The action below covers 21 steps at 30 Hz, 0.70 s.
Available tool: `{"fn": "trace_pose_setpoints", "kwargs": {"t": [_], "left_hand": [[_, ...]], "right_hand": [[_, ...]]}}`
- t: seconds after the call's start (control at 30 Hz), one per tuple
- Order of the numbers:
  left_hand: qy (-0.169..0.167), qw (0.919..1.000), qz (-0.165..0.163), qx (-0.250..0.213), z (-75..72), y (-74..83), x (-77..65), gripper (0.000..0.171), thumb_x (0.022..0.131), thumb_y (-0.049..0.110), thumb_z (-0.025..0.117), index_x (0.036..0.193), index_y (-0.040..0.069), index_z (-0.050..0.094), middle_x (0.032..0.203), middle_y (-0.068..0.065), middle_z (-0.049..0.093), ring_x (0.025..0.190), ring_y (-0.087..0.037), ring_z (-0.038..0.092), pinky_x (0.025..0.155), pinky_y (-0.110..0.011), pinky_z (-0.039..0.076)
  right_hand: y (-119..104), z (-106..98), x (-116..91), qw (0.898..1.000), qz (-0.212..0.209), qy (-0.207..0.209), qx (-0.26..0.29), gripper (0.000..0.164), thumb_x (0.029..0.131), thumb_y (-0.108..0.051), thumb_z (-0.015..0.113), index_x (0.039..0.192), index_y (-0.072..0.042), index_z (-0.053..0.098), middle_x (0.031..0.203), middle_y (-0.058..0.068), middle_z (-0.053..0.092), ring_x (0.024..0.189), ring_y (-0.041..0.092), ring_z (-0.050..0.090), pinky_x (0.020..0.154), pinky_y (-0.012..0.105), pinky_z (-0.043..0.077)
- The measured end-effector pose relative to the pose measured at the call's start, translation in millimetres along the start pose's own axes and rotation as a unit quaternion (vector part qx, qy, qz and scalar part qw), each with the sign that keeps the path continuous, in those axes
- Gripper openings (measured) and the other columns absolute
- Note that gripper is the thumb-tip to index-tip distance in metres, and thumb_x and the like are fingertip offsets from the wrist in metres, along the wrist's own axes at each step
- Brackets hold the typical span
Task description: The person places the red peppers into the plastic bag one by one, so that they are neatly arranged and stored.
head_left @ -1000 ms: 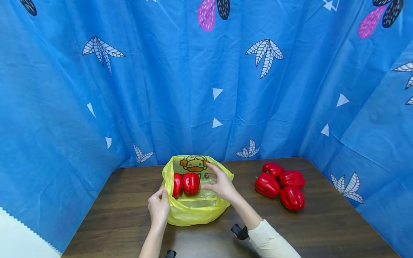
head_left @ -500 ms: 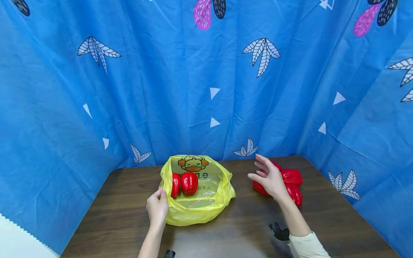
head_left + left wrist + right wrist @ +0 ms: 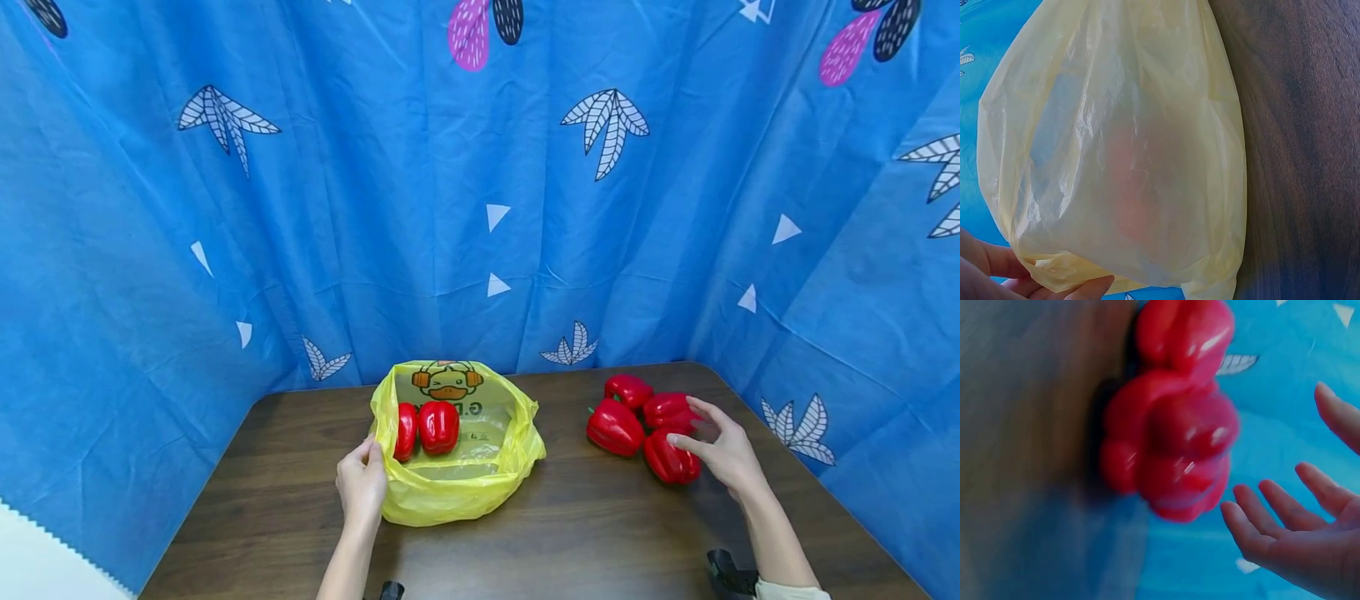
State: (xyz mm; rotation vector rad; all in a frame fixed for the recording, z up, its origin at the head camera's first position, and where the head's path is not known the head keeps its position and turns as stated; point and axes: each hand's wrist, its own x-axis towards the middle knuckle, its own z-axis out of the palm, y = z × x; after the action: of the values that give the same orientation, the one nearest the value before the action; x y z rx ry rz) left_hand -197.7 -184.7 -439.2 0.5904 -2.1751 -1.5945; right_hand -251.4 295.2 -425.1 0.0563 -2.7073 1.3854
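A yellow plastic bag [image 3: 457, 500] with a duck print stands with its mouth open at the middle of the table. Inside it lie two red bell peppers [image 3: 438, 427]. My left hand [image 3: 362, 483] pinches the bag's left rim; in the left wrist view, the fingers [image 3: 1094, 289] hold the bag's edge. To the right, several red bell peppers [image 3: 615, 427] lie in a cluster. My right hand [image 3: 723, 450] is over the right side of this cluster, thumb and fingers spread. In the right wrist view, the hand [image 3: 1310, 544] appears apart from the blurred peppers [image 3: 1179, 425].
The dark wooden table [image 3: 570, 533] carries the bag and the peppers. A blue patterned curtain [image 3: 420, 208] hangs behind it and along both sides. A white surface [image 3: 45, 558] shows at the lower left.
My right hand has left the bag's mouth and moved right to the pepper cluster. The left hand keeps its hold on the bag's rim.
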Motion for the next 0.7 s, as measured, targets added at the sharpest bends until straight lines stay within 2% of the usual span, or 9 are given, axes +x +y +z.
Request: {"fn": "trace_pose_setpoints", "kwargs": {"t": [0.1, 0.27, 0.5, 0.7], "left_hand": [[0.001, 1.0, 0.0, 0.001, -0.1, 0.1, 0.2, 0.037, 0.1, 0.008, 0.045, 0.13, -0.01, 0.056, 0.138, -0.028, 0.051, 0.137, -0.043, 0.039, 0.114, -0.056, 0.03], [-0.005, 1.0, -0.006, 0.001, -0.5, 0.1, -0.6, 0.037, 0.101, 0.008, 0.044, 0.132, -0.011, 0.053, 0.14, -0.026, 0.049, 0.138, -0.043, 0.037, 0.115, -0.056, 0.029], [-0.003, 1.0, 0.0, 0.0, -0.2, 0.0, 0.0, 0.037, 0.101, 0.008, 0.045, 0.132, -0.01, 0.055, 0.139, -0.026, 0.05, 0.138, -0.042, 0.038, 0.115, -0.055, 0.03], [-0.002, 1.0, -0.001, 0.0, 0.9, 0.3, 1.0, 0.037, 0.1, 0.008, 0.046, 0.131, -0.009, 0.055, 0.139, -0.025, 0.05, 0.138, -0.042, 0.038, 0.116, -0.055, 0.028]], "right_hand": [[13, -3, -1, 0.999, 0.021, -0.024, 0.007, 0.086, 0.089, -0.03, 0.071, 0.153, 0.001, 0.023, 0.148, 0.036, 0.031, 0.129, 0.055, 0.037, 0.095, 0.062, 0.048], [29, -3, -1, 0.997, 0.049, -0.052, 0.017, 0.088, 0.088, -0.029, 0.072, 0.153, 0.0, 0.021, 0.151, 0.036, 0.026, 0.13, 0.056, 0.035, 0.096, 0.059, 0.05], [39, -1, 3, 0.994, 0.067, -0.082, 0.027, 0.091, 0.087, -0.029, 0.072, 0.153, 0.001, 0.018, 0.151, 0.036, 0.022, 0.13, 0.054, 0.031, 0.096, 0.058, 0.049], [47, 4, 5, 0.992, 0.063, -0.101, 0.035, 0.091, 0.086, -0.025, 0.073, 0.153, 0.0, 0.017, 0.148, 0.035, 0.029, 0.125, 0.049, 0.037, 0.092, 0.052, 0.053]]}}
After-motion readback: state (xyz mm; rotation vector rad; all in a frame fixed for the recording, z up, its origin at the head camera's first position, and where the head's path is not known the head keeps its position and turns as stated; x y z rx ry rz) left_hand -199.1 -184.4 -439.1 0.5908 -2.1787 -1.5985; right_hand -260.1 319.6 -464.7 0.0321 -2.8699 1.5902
